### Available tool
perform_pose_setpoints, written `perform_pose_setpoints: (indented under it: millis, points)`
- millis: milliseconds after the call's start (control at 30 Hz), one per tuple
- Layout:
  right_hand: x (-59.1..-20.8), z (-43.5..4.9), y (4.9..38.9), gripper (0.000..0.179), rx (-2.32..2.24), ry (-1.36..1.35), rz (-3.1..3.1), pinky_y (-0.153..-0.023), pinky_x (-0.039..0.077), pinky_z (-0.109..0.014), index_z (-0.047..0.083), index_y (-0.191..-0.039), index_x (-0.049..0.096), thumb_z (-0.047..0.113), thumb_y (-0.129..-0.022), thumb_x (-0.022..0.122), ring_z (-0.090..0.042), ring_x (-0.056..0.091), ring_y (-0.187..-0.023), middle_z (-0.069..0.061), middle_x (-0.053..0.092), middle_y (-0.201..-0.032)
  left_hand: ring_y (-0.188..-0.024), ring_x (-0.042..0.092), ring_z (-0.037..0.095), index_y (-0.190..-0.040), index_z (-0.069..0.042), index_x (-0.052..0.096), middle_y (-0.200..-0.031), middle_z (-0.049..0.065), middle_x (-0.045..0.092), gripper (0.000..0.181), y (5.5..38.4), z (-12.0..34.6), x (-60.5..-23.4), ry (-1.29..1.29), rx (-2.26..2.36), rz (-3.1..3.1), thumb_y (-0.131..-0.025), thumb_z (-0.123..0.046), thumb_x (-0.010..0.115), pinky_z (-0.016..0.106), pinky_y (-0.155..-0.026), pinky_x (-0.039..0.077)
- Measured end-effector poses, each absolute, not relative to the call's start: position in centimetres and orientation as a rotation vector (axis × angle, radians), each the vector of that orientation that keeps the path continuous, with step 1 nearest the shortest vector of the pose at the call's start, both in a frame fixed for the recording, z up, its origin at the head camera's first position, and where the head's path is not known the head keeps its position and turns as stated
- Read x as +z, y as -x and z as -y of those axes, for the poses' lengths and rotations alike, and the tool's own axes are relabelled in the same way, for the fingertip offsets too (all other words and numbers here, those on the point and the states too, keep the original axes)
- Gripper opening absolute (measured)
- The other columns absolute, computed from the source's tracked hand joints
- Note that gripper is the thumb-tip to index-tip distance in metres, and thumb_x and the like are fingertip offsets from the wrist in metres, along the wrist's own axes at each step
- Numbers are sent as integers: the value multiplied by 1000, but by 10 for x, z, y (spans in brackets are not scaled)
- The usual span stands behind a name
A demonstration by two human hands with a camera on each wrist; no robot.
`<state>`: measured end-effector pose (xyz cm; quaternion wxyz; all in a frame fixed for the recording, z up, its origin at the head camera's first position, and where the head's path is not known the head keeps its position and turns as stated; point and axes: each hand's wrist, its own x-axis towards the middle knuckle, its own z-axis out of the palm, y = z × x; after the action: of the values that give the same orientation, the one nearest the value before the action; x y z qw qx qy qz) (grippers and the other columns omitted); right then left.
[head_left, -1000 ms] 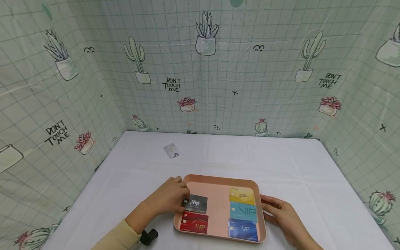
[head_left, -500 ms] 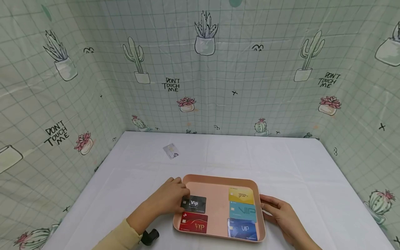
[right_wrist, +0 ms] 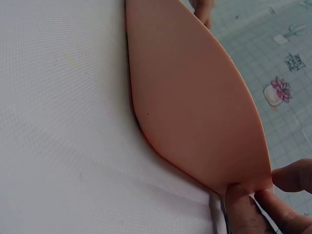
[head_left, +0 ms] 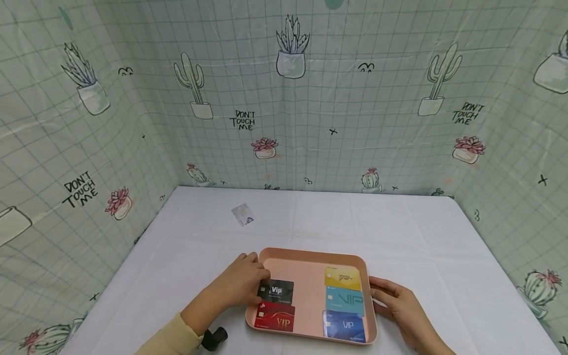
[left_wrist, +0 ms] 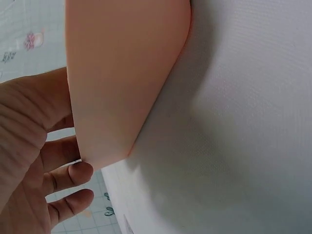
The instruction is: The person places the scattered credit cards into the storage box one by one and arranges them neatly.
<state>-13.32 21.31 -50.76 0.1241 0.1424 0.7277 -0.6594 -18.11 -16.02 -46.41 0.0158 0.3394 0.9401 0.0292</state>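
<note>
A pink tray (head_left: 308, 296) lies on the white table, seen whole in the head view. My left hand (head_left: 239, 281) reaches over its left rim and holds the left end of a black Vip card (head_left: 279, 292); its fingertips are partly hidden there. Just below that card lies a red VIP card (head_left: 279, 318). My right hand (head_left: 401, 308) rests its extended fingers against the tray's right side. Near it, inside the tray, a yellow card (head_left: 343, 278), a teal VIP card (head_left: 343, 300) and a blue VIP card (head_left: 341, 326) form a column.
A pale grey card (head_left: 243, 214) lies alone on the table (head_left: 355, 222) behind the tray. A small black device (head_left: 215, 338) is by my left wrist. Patterned cloth (head_left: 328, 98) with cactus drawings walls the table at the back and both sides.
The black Vip card has slid slightly down and left, closer to the red card, with my left hand on it. My right hand and the tray stay almost still.
</note>
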Motion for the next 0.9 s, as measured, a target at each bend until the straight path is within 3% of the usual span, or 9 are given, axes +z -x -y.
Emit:
perform_pose_setpoints:
  millis: [267, 567, 900]
  points:
    - [-508, -214, 134, 56, -1918, -425, -2124, -91, 60, -36, -10, -146, 49, 19, -101, 66, -21, 66, -122, -26, 55, -148, -86, 43, 11, -91, -23, 73, -88, -10, 66, 39, 177, 155, -463, -993, 51, -2936, -70, -50, 91, 34, -79, 40]
    - [-510, -213, 135, 55, -1913, -432, -2124, -91, 59, -37, -10, -146, 49, 18, -102, 66, -22, 66, -122, -27, 54, -149, -89, 49, 14, -99, -20, 75, -96, -6, 70, 49, 174, 155, -461, -923, 32, -2939, -64, -46, 97, 37, -83, 44]
    - [-511, -214, 134, 55, -1932, -431, -2108, -91, 59, -36, -9, -147, 49, 17, -101, 66, -19, 67, -120, -25, 55, -148, -95, 51, 16, -109, -19, 77, -104, -4, 70, 52, 175, 154, -459, -885, 56, -2898, -66, -43, 96, 40, -88, 46]
